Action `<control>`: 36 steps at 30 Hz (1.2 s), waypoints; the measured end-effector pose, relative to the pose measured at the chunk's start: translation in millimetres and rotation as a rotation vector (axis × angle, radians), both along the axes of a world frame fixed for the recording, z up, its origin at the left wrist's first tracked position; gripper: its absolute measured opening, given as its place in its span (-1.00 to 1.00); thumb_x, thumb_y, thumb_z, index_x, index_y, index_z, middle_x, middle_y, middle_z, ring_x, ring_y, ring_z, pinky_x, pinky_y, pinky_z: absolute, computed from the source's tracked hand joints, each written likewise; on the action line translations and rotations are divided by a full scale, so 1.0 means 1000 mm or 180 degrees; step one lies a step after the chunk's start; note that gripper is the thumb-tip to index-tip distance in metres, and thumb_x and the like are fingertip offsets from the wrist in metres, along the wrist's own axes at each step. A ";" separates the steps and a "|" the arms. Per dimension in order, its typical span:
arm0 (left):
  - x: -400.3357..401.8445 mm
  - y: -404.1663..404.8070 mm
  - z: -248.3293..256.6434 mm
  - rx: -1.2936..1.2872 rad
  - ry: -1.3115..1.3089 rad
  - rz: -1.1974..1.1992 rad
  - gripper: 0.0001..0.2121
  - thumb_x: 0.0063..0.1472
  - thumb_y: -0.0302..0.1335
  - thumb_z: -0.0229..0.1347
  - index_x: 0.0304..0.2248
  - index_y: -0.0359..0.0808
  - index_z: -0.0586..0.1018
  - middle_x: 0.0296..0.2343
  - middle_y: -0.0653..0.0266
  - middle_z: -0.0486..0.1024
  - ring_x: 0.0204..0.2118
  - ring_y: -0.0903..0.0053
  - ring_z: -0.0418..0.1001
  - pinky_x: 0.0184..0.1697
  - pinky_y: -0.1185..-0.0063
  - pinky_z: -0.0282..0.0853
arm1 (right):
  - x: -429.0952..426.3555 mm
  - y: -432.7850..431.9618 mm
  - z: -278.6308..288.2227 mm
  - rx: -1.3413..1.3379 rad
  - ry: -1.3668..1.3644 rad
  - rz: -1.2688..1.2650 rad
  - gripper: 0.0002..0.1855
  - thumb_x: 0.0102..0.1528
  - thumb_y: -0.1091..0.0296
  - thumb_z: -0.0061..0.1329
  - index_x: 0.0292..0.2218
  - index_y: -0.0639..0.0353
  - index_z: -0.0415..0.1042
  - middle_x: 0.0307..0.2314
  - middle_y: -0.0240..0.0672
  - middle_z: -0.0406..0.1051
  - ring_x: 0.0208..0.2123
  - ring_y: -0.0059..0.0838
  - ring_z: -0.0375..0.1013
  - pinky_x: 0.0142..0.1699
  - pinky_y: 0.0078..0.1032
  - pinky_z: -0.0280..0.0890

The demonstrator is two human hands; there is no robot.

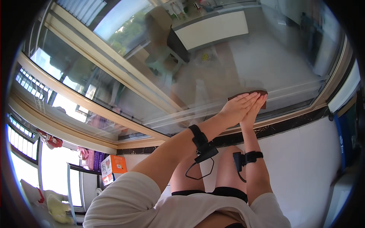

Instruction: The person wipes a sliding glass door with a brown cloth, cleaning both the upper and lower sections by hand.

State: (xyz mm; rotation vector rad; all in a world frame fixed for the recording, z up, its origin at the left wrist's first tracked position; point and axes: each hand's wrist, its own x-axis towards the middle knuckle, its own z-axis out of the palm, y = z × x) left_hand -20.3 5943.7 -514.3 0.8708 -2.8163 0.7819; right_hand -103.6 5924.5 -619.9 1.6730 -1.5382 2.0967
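Both hands press a folded brown cloth (263, 105) flat against the glass pane of a sliding door (256, 62), low down near its bottom frame. My left hand (241, 106) lies with straight fingers over the cloth. Close beside it, touching it, my right hand (255, 109) also rests on the cloth, fingers extended. The cloth's edges show above and to the right of the fingertips; its middle is hidden under the hands. Black straps with small devices and cables are on both forearms.
Beige door frames (114, 105) run to the left. A dark stone sill (299, 124) lies below the glass. An orange and white box (117, 164) stands at the left, with purple packages (97, 161) near it. A blue object (343, 139) is at the right edge.
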 end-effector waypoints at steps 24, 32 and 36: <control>-0.026 -0.008 0.021 -0.0021 -0.0190 -0.0045 -0.46 0.10 -0.45 -0.18 0.10 -0.44 0.14 0.15 0.12 0.03 0.22 0.52 -0.03 0.23 0.56 -0.12 | -0.018 -0.004 0.031 -0.0202 -0.0061 -0.0004 -0.21 0.11 0.05 -0.17 0.21 0.15 -0.22 0.20 -0.05 -0.28 0.21 0.18 -0.29 0.20 0.08 -0.33; 0.021 -0.004 0.206 -0.1478 0.1037 0.0434 -0.48 0.14 -0.58 -0.08 0.11 -0.46 0.13 0.13 -0.12 0.01 0.21 0.04 -0.07 0.20 0.24 -0.15 | 0.008 -0.022 0.274 -0.1207 0.0098 0.0588 -0.50 0.06 0.31 -0.16 0.06 0.06 0.20 0.12 -0.36 0.06 0.18 -0.11 -0.07 0.18 0.03 -0.23; -0.013 -0.018 0.168 -0.1109 0.0937 0.0321 -0.44 0.07 -0.58 -0.06 0.11 -0.45 0.15 0.14 -0.06 0.02 0.21 0.10 -0.05 0.20 0.27 -0.15 | -0.019 -0.038 0.219 -0.0646 0.0194 0.0106 -0.42 0.08 0.22 -0.18 0.12 0.08 0.09 0.15 -0.32 -0.02 0.21 -0.05 -0.16 0.20 0.03 -0.28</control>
